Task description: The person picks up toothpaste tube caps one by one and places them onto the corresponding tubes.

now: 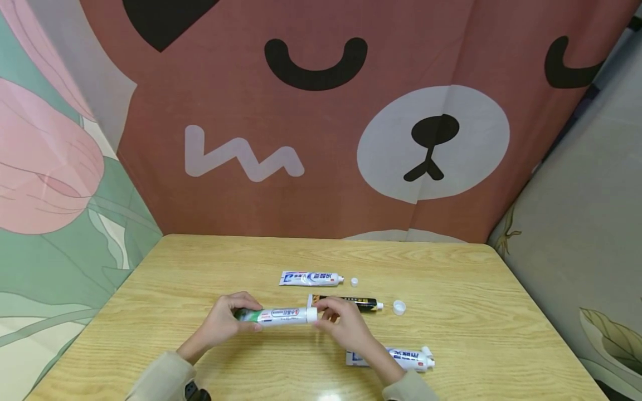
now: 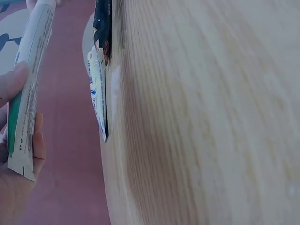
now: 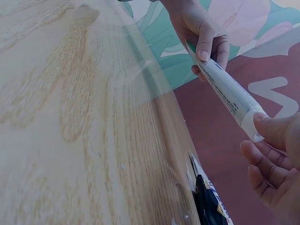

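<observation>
A white and green toothpaste tube (image 1: 286, 316) is held level above the table, its white cap (image 1: 312, 315) pointing right. My left hand (image 1: 224, 322) grips the flat green end, thumb on one side and fingers on the other. At the opposite end, my right hand (image 1: 346, 323) pinches the cap; in the right wrist view the thumb lies on the cap and the other fingers curl below it. Behind the right hand lies a black toothpaste tube (image 1: 368, 304), uncapped and partly hidden. Under the right forearm is a white and blue tube (image 1: 408, 358).
Another white and blue tube (image 1: 311, 278) lies farther back, with a small white cap (image 1: 354, 282) by its nozzle. A larger white cap (image 1: 399, 307) sits right of the black tube. The wooden table (image 1: 200, 262) ends at a bear-print cloth (image 1: 241, 206).
</observation>
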`<state>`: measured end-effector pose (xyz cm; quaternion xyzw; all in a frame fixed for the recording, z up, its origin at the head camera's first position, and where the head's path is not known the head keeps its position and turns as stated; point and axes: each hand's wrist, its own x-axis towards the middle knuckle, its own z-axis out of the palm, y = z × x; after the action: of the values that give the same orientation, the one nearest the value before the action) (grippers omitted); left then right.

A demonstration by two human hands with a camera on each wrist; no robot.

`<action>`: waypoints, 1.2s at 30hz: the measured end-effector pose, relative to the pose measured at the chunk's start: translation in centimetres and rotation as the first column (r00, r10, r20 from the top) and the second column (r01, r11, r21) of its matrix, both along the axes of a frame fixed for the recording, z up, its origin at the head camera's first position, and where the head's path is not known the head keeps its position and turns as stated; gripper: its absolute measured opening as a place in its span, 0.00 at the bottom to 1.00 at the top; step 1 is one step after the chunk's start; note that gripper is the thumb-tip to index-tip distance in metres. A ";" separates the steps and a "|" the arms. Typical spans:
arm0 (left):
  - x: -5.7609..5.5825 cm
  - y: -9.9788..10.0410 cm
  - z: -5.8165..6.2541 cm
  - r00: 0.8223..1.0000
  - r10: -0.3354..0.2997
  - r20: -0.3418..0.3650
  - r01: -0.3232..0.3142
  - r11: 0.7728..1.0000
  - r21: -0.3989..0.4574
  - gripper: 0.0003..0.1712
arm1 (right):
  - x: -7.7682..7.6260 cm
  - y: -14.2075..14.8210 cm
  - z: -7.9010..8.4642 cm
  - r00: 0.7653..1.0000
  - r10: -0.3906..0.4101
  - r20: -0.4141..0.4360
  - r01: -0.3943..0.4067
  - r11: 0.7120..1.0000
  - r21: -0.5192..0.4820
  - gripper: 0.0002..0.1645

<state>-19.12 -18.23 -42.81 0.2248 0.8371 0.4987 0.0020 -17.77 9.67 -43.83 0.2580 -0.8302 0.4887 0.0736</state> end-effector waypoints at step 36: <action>-0.9 0.0 -1.7 0.997 -0.070 0.030 0.074 0.980 -0.182 0.16 | 0.1 -0.5 -0.8 0.972 -0.050 0.231 0.046 0.999 0.023 0.14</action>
<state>-20.03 -18.25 -44.47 0.2479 0.8707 0.4217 0.0506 -17.64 9.21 -44.64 0.1797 -0.8434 0.5061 -0.0140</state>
